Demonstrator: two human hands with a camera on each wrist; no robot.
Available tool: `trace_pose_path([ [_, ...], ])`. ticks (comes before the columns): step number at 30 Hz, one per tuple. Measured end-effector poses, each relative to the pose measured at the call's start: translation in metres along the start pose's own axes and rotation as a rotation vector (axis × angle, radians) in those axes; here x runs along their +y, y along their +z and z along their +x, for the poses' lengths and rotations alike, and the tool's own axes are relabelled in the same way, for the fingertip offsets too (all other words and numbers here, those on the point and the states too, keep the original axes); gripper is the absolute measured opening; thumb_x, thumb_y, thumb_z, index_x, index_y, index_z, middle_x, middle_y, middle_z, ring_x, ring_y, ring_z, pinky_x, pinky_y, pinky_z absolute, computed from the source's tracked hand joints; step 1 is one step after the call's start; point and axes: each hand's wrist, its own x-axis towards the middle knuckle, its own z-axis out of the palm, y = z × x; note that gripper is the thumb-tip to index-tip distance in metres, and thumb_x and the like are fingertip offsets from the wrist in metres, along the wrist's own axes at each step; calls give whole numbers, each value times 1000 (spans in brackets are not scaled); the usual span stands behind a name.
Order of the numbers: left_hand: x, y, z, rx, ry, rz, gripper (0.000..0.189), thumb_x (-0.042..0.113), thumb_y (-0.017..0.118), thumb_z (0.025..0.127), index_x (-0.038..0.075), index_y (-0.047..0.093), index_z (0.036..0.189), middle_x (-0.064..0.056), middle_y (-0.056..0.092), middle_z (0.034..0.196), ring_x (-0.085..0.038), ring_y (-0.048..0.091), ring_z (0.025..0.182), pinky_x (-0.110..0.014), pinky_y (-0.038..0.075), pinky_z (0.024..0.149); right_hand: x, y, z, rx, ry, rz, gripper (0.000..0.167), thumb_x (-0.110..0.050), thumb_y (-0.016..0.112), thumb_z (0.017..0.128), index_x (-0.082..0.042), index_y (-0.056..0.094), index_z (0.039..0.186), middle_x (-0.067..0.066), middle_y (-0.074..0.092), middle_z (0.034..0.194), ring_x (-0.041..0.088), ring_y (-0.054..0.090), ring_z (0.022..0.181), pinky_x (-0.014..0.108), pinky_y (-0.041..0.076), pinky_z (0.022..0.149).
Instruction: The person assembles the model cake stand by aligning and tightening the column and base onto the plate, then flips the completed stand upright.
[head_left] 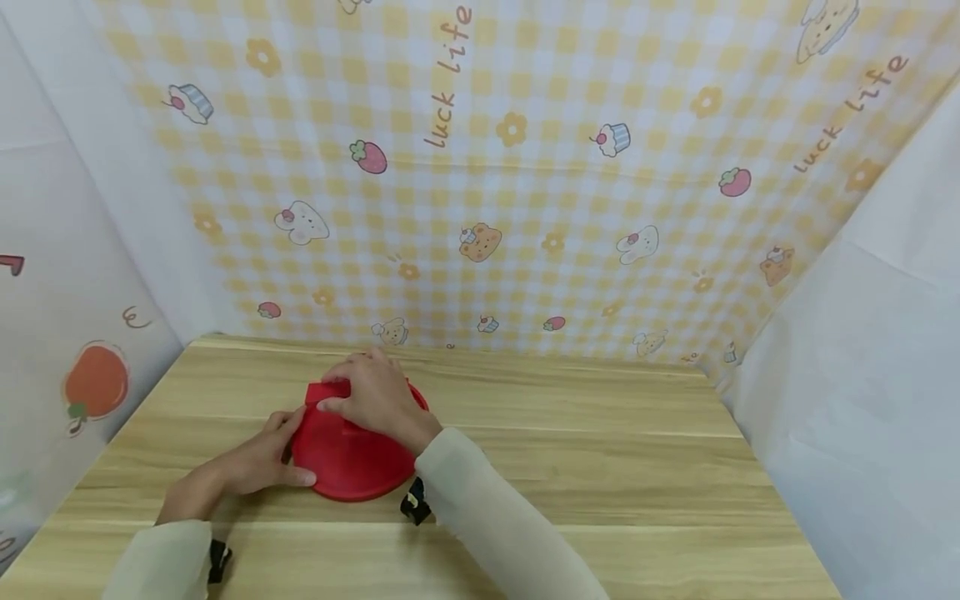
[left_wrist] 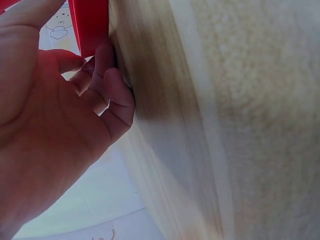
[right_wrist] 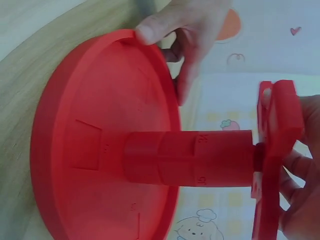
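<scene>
On the left part of the table stands a red round plastic base (head_left: 352,467) with a raised rim. From its middle rises a red cylindrical post (right_wrist: 215,157) bearing small raised numbers. A red bar-like top piece (right_wrist: 282,125) is fixed on a short thin stem at the post's end. My left hand (head_left: 251,462) grips the base's left side, thumb over the rim and fingers along the outer wall (left_wrist: 91,25). Over the base, my right hand (head_left: 372,398) holds the top piece. The right hand's palm partly hides the post in the head view.
The wooden table (head_left: 600,475) extends well to the right of the base. A yellow checked cloth (head_left: 525,192) hangs along the back, with white cloth (head_left: 862,350) on the right and a printed white one on the left. Black wrist straps (head_left: 415,502) sit at the sleeves.
</scene>
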Motion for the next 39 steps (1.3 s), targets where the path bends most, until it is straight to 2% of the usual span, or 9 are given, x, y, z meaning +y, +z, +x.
trace_pose_path([
  [3,0,-1,-1,5,0,8,119,40,82,79,-12,5,153,-32,24,142,-52,34,127,-58,48,99,4,-6,-1,-1,-6,78,38,-45,74,87,-27,72,121,-14,70,116,4,54,109,22,45,92],
  [7,0,0,-1,14,12,19,117,39,82,80,-12,6,153,-31,24,142,-52,33,128,-60,45,101,17,-16,-6,14,14,197,38,-41,71,91,-23,70,125,-10,68,123,6,57,114,19,49,92],
  [12,-1,3,-1,15,9,22,117,39,82,80,-12,6,153,-31,24,142,-52,32,129,-60,44,101,46,-24,-20,-11,75,410,37,-37,61,99,-16,67,128,-3,63,131,14,56,122,29,50,98],
  [14,-1,4,0,12,3,19,118,39,82,79,-12,6,153,-31,24,143,-52,31,129,-61,44,101,57,-26,-26,-33,88,454,38,-37,58,100,-14,65,130,-1,62,132,17,57,120,31,51,96],
  [17,-2,4,1,10,-1,14,118,38,83,79,-12,6,153,-31,24,143,-52,31,129,-61,43,102,67,-27,-33,-59,96,465,35,-32,59,101,-12,66,128,2,64,128,16,61,111,27,53,89],
  [23,-2,3,2,11,2,7,118,38,83,79,-10,6,154,-30,25,142,-52,32,129,-61,43,102,75,-30,-38,-107,72,465,24,-18,71,93,-11,71,115,1,69,114,12,65,99,18,54,78],
  [30,0,2,0,17,14,-2,118,38,83,78,-10,7,154,-28,26,140,-50,33,129,-62,41,103,75,-30,-41,-180,67,491,30,-17,78,87,-12,71,116,-2,68,115,9,63,94,17,55,72],
  [33,1,2,-1,20,15,-4,118,37,83,78,-10,7,154,-28,27,141,-50,33,129,-61,42,102,73,-28,-43,-176,54,487,30,-17,79,86,-12,71,115,-3,68,113,7,62,92,17,55,70],
  [39,1,2,-3,26,19,-5,118,38,83,78,-11,7,154,-29,26,141,-51,32,129,-63,41,103,68,-28,-51,-161,53,459,32,-23,80,85,-13,72,114,-6,67,104,14,60,94,17,53,71],
])
